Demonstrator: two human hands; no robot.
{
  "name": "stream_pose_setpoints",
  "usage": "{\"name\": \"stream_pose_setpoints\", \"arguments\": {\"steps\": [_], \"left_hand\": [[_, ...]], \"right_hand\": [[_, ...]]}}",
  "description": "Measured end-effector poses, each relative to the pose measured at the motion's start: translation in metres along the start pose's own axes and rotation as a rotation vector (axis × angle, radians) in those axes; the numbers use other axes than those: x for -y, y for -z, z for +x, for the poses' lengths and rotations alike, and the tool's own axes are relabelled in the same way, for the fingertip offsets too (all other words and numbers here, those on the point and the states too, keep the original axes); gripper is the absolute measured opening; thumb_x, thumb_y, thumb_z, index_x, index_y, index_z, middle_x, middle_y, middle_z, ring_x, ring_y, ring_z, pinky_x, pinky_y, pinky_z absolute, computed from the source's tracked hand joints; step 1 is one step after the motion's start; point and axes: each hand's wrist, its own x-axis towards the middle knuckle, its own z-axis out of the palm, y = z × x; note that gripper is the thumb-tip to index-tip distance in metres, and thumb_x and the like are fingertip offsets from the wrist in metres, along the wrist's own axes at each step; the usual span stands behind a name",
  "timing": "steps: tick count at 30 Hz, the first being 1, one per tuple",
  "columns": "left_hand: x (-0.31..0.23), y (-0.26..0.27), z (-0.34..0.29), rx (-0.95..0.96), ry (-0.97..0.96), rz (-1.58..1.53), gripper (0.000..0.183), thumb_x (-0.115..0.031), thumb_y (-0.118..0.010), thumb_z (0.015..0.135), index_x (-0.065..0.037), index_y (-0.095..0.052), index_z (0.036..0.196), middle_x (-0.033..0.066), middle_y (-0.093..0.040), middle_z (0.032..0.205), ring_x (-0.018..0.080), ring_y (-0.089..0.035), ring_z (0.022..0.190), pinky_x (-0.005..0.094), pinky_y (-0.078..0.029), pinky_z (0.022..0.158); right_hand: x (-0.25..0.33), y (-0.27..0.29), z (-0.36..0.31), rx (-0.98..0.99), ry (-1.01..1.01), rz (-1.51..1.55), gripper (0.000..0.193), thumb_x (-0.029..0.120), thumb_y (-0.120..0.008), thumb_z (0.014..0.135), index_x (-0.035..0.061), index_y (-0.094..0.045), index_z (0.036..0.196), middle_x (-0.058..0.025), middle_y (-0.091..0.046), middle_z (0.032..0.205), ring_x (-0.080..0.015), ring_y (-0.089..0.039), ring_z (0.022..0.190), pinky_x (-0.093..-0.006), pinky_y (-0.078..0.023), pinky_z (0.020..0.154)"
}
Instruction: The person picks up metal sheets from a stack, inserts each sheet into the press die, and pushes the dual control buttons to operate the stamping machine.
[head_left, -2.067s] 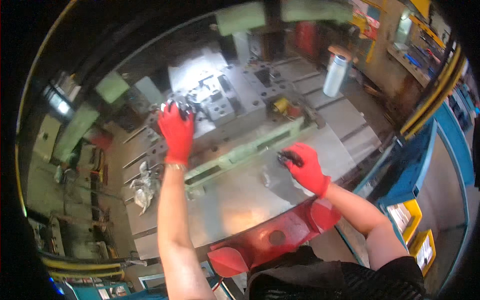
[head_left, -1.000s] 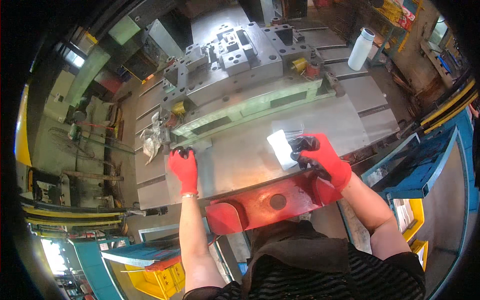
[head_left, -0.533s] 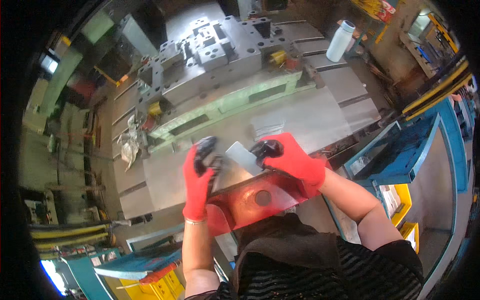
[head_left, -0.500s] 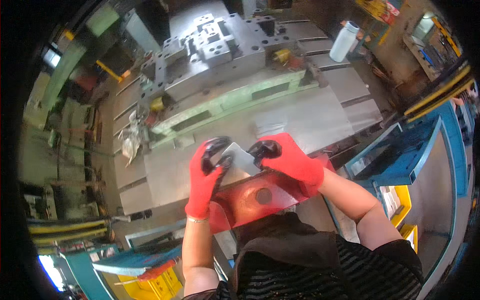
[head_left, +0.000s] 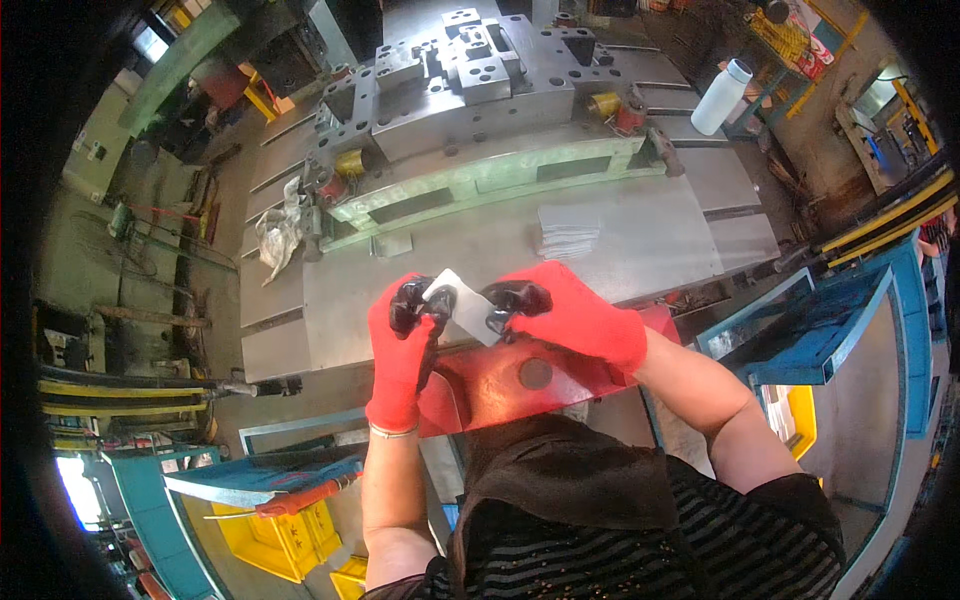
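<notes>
A small flat metal sheet point(head_left: 466, 308) is held between my two gloved hands, above the press bed's near edge. My left hand point(head_left: 408, 330), in a red glove with black fingertips, pinches its left end. On the other end, the black fingertips of my right hand point(head_left: 560, 312) are closed. Just below the sheet stands a red panel point(head_left: 500, 388) with a dark round spot on its face. A stack of thin metal sheets point(head_left: 570, 232) lies on the bed beyond my right hand. Farther left are a few small flat pieces point(head_left: 392, 244).
Across the metal bed point(head_left: 650, 220) sits a large steel die point(head_left: 470, 110) behind a pale green bar point(head_left: 490, 185). A white bottle point(head_left: 722, 97) stands at the far right, a crumpled rag point(head_left: 281, 240) at left. Blue trays point(head_left: 820, 330) and yellow bins point(head_left: 285, 540) flank me.
The metal sheet has tilted in my hands and now shows a brighter face. My whole view has shifted, so the die and bottle appear farther right. Both hands keep their grip.
</notes>
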Motion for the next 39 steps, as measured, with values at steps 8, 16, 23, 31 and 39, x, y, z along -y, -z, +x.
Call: {"name": "stream_pose_setpoints", "arguments": {"steps": [8, 16, 23, 31, 39], "left_hand": [[-0.008, 0.01, -0.004, 0.039, -0.016, -0.047, 0.034, -0.019, -0.069, 0.078, 0.003, -0.057, 0.101, 0.0024, -0.056, 0.089, 0.0096, -0.051, 0.078, 0.0231, -0.041, 0.068], [0.016, 0.019, 0.001, 0.021, -0.093, 0.042, 0.028, -0.013, -0.066, 0.078, 0.003, -0.059, 0.101, 0.0025, -0.059, 0.09, 0.0107, -0.055, 0.082, 0.0258, -0.046, 0.075], [-0.005, 0.034, 0.004, -0.152, -0.081, 0.133, 0.029, -0.002, -0.057, 0.084, 0.004, -0.055, 0.112, 0.0102, -0.06, 0.106, 0.0159, -0.057, 0.096, 0.0274, -0.044, 0.087], [0.059, 0.126, -0.047, -0.457, 0.017, 0.452, 0.028, -0.014, -0.059, 0.085, 0.004, -0.059, 0.107, 0.0093, -0.063, 0.1, 0.0169, -0.058, 0.091, 0.0286, -0.045, 0.083], [0.069, 0.144, -0.082, -0.551, 0.051, 0.452, 0.026, -0.01, -0.058, 0.082, 0.003, -0.057, 0.104, 0.0108, -0.061, 0.099, 0.0195, -0.056, 0.091, 0.0311, -0.045, 0.082]], "right_hand": [[0.013, -0.004, 0.002, -0.067, 0.139, -0.498, 0.025, 0.004, -0.065, 0.072, 0.0006, -0.064, 0.097, -0.012, -0.065, 0.08, -0.0142, -0.06, 0.071, -0.0292, -0.047, 0.065], [0.007, 0.01, 0.029, 0.11, -0.091, -0.221, 0.024, 0.008, -0.069, 0.071, 0.0018, -0.065, 0.093, -0.0073, -0.065, 0.076, -0.0066, -0.052, 0.068, -0.0267, -0.044, 0.06], [0.028, 0.053, 0.116, -0.36, 0.707, -1.202, 0.024, 0.017, -0.063, 0.072, 0.0066, -0.057, 0.093, -0.0111, -0.057, 0.093, -0.0262, -0.056, 0.087, -0.0392, -0.044, 0.071], [0.046, 0.129, 0.291, -0.218, 0.766, -2.061, 0.009, 0.019, -0.056, 0.074, 0.0123, -0.06, 0.079, -0.0058, -0.058, 0.081, -0.0223, -0.057, 0.08, -0.037, -0.044, 0.07], [0.062, 0.12, 0.305, -0.021, 0.54, -2.282, 0.01, 0.018, -0.06, 0.069, 0.0121, -0.065, 0.075, -0.0054, -0.063, 0.082, -0.0209, -0.059, 0.08, -0.0344, -0.045, 0.066]]}}
